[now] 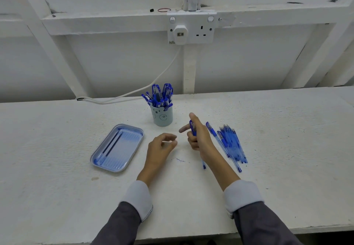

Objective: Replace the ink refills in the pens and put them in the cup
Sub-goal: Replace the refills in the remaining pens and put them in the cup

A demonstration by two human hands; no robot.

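Observation:
A pale blue cup (163, 117) with a bear face stands at the back of the white table, holding several blue capped pens (160, 95). My right hand (199, 136) grips a blue pen (193, 128) upright in its curled fingers, with the index finger sticking out to the left; the pen's lower end (204, 165) shows below the wrist. My left hand (161, 146) hovers just left of it, its fingers loosely curled and holding nothing. A pile of blue pens and refills (229, 143) lies on the table right of my right hand.
A blue rectangular tray (134, 129) with a couple of dark refills (113, 144) lies left of the hands. A white cable (134, 91) runs from a wall socket (191, 29) down to the table's back edge. A small ink mark (180, 160) is on the table.

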